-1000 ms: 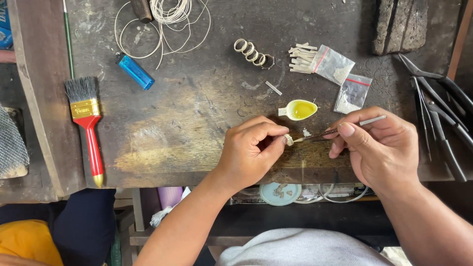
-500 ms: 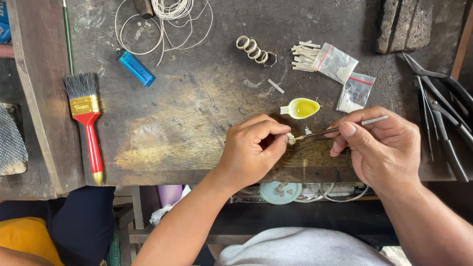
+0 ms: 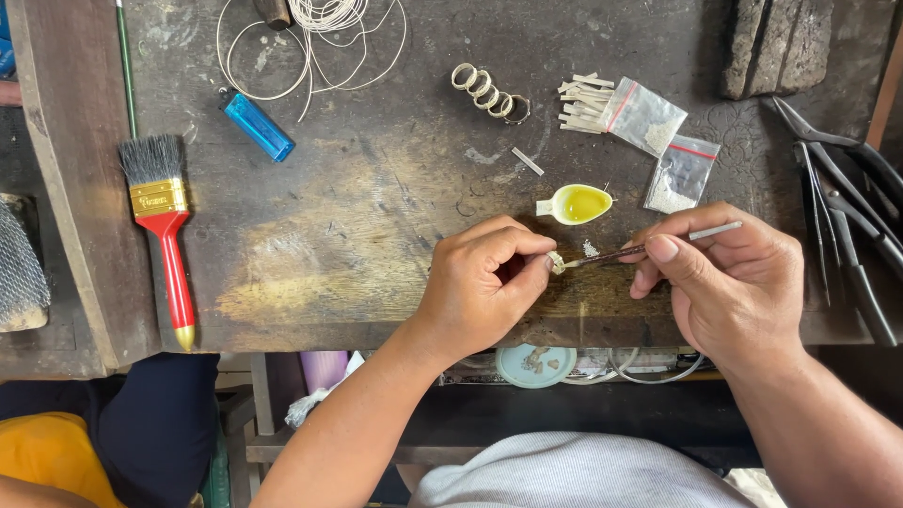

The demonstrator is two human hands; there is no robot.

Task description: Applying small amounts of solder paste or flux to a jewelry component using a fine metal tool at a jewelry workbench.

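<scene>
My left hand (image 3: 487, 280) pinches a small pale ring-like piece (image 3: 557, 261) between thumb and forefinger, just above the worn wooden bench (image 3: 357, 235). My right hand (image 3: 729, 277) holds thin metal tweezers (image 3: 658, 245) whose tip touches that piece. Just beyond the hands lies a small white spoon-shaped dish of yellow liquid (image 3: 576, 203). A few pale crumbs (image 3: 590, 248) lie beside the tweezer tip.
Metal rings (image 3: 487, 92), pale strips (image 3: 585, 103) and two clear bags of powder (image 3: 663, 141) lie at the back. A blue lighter (image 3: 257, 125), coiled white wire (image 3: 320, 38) and a red-handled brush (image 3: 165, 226) are left. Pliers (image 3: 847, 226) rest right. A round tin (image 3: 534, 365) sits below the bench edge.
Both hands stay in nearly the same spot; the tweezer tip stays against the small piece, with only slight finger shifts.
</scene>
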